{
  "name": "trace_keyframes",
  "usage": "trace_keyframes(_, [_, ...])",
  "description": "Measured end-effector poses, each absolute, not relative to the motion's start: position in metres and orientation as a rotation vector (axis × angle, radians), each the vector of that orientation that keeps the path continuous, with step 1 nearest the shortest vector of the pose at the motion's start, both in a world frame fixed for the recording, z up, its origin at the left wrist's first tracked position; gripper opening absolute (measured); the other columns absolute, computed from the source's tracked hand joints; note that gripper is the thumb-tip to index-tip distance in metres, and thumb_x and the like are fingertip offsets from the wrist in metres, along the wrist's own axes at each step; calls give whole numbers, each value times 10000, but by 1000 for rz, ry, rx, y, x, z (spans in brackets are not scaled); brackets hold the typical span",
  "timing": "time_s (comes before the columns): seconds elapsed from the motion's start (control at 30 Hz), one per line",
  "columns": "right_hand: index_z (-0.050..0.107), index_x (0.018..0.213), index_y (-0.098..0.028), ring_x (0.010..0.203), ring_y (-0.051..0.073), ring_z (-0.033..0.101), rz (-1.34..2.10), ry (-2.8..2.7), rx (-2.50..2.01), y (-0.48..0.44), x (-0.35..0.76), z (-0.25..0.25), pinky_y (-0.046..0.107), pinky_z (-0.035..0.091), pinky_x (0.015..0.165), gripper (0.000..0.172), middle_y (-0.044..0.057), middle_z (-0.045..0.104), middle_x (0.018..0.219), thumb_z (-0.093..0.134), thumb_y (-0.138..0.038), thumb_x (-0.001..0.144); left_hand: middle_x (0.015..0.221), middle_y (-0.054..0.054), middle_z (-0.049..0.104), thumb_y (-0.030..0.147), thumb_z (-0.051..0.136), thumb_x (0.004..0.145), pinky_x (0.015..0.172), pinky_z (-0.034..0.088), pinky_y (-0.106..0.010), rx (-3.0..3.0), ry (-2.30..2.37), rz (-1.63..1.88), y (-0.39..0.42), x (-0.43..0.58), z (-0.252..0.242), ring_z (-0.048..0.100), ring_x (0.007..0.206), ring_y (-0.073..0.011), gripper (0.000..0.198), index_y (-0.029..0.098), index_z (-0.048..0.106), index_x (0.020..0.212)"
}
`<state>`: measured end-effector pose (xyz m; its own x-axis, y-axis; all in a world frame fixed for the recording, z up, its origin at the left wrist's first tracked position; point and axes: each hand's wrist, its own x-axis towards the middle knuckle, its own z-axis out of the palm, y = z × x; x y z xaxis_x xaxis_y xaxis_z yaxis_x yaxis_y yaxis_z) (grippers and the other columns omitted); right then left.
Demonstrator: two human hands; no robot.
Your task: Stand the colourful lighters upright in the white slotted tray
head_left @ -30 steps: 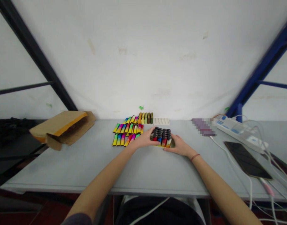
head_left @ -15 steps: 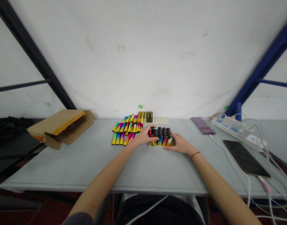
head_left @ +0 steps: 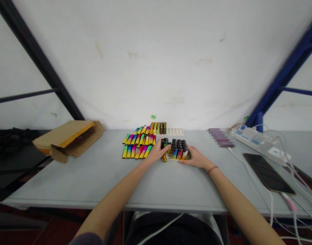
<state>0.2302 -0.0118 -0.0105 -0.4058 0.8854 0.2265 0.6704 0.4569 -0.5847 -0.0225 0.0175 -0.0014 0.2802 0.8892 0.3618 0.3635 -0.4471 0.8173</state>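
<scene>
A tray of upright rainbow lighters (head_left: 178, 149) with black caps stands in the middle of the grey table (head_left: 156, 180). My left hand (head_left: 158, 153) is closed on a few lighters (head_left: 164, 147) at the tray's left edge, lifted and leaning out of the block. My right hand (head_left: 195, 157) rests against the tray's right side, fingers curled on it. Left of the tray, several rainbow lighters (head_left: 137, 144) lie flat in rows.
A row of upright lighters (head_left: 159, 128) and an empty white tray (head_left: 175, 131) stand at the back. An open cardboard box (head_left: 66, 139) lies at the left. A phone (head_left: 268, 173), a power strip (head_left: 258, 141) and cables are at the right.
My left hand has pulled a few lighters out of the tray's left side, moving them left and slightly toward me. My right hand stays on the tray.
</scene>
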Motion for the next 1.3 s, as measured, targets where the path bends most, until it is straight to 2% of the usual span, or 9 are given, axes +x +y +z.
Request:
trace_keyframes(0.13, [541, 1398, -171, 1170, 358, 649, 543, -2215, -1268, -12, 230, -10, 548, 431, 1084, 789, 164, 697, 1288, 802, -530, 745, 937, -23, 650, 426, 678, 809, 893, 521, -368, 2001, 1100, 1061, 13, -22, 0, 646, 920, -230, 332, 220, 533, 1026])
trace_keyframes(0.27, [545, 1393, -168, 1154, 359, 655, 531, -2220, -1267, -13, 230, -10, 550, 429, 1083, 784, 166, 700, 1279, 800, -530, 746, 880, -4, 631, 447, 661, 830, 866, 525, -361, 1981, 1160, 1031, 9, -20, 0, 646, 884, -223, 312, 234, 527, 1016])
trace_keyframes(0.37, [541, 1404, -179, 1168, 357, 649, 531, -2213, -1259, -12, 230, -10, 545, 430, 1084, 788, 163, 691, 1304, 800, -531, 748, 888, -9, 620, 418, 626, 867, 883, 523, -368, 1938, 1196, 1127, 9, -17, -1, 641, 884, -215, 268, 238, 506, 1026])
trace_keyframes(0.5, [534, 1414, -168, 1221, 370, 620, 532, -2209, -1269, -12, 230, -12, 558, 420, 1096, 816, 183, 656, 1365, 796, -552, 743, 997, -39, 643, 414, 597, 905, 965, 503, -373, 1823, 1222, 1309, 10, -13, -1, 640, 985, -217, 269, 229, 500, 1076])
trace_keyframes(0.77, [546, 1407, -171, 1203, 369, 629, 517, -2191, -1297, -11, 231, -15, 577, 432, 1078, 814, 186, 672, 1327, 798, -557, 735, 1057, -58, 665, 325, 603, 912, 1012, 485, -373, 1535, 1405, 1533, 15, -9, 0, 635, 1053, -220, 296, 220, 533, 1179])
trace_keyframes(1.03, [560, 1384, -174, 1211, 376, 624, 527, -2199, -1291, -11, 231, -16, 577, 431, 1078, 784, 184, 675, 1312, 783, -571, 745, 1049, -73, 694, 363, 634, 881, 947, 526, -356, 1404, 1463, 1628, 45, -50, 25, 667, 1002, -222, 266, 190, 577, 1075])
trace_keyframes(1.17, [552, 1400, -185, 1182, 368, 640, 523, -2193, -1280, -12, 231, -15, 563, 436, 1078, 802, 166, 690, 1291, 788, -576, 741, 1046, -97, 716, 317, 659, 854, 958, 518, -373, 1505, 1590, 1560, 59, -79, 36, 672, 1006, -233, 250, 174, 593, 1049])
trace_keyframes(1.3, [542, 1412, -179, 1191, 370, 637, 531, -2198, -1283, -13, 231, -13, 560, 433, 1083, 809, 167, 687, 1301, 784, -573, 747, 1088, -123, 728, 286, 680, 832, 1002, 504, -412, 1658, 1702, 1397, 57, -78, 27, 682, 1088, -289, 340, 181, 603, 1146])
